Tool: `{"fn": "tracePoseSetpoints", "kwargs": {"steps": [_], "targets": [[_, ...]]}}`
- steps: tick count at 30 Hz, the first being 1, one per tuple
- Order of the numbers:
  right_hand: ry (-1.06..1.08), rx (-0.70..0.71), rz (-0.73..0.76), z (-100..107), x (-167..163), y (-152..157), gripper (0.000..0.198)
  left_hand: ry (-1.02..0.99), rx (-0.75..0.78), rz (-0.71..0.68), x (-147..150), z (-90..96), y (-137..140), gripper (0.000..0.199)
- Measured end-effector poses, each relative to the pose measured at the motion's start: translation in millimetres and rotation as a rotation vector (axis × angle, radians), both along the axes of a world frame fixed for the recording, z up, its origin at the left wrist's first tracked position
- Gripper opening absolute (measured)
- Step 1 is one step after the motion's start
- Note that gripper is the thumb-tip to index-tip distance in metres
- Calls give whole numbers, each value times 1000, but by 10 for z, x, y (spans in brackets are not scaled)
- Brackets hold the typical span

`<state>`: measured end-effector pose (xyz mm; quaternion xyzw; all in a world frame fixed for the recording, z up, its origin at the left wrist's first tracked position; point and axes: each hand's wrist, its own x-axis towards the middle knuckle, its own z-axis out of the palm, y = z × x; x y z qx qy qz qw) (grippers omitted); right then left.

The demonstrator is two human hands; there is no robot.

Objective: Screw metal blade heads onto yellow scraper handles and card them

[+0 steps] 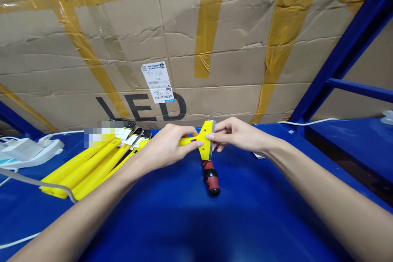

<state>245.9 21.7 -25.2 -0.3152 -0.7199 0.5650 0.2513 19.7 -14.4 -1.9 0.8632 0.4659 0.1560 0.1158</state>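
Note:
A yellow scraper point(204, 141) with a metal blade along its right edge is held up in front of me. My left hand point(175, 143) is closed round its handle, with the thumb and fingers close to the head. On the blade side, my right hand point(231, 134) pinches the head between thumb and fingers. Below the scraper lies a screwdriver point(211, 182) with a red and black handle; its far end is hidden behind the scraper. Several more yellow scrapers point(89, 163) with dark heads and white labels lie in a pile left of my left hand.
The blue tabletop point(196, 229) carries a white power strip point(39, 151) with a plug at far left. A grey cable point(39, 182) crosses toward my left forearm. A taped cardboard box point(233, 69) stands behind, and blue rack posts point(334, 45) rise at right.

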Motion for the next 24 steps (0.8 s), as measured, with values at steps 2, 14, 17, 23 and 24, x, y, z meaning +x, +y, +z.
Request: {"fn": "tracePoseSetpoints", "kwargs": {"steps": [2,14,17,23,24], "targets": [[-30,9,2,0,13,6,46,6,-11,-14,-2,6,-1,36],[-138,156,28,83,50,-15,40,67,-14,13,-21,62,-16,30],[-160,180,24,78,40,-26,40,61,-37,17,-22,60,-15,28],[-93,168,-40,51,-17,-40,39,12,-73,8,2,73,-31,27],[-81,161,-53,52,-21,-40,40,3,-77,11,6,77,-33,28]]}}
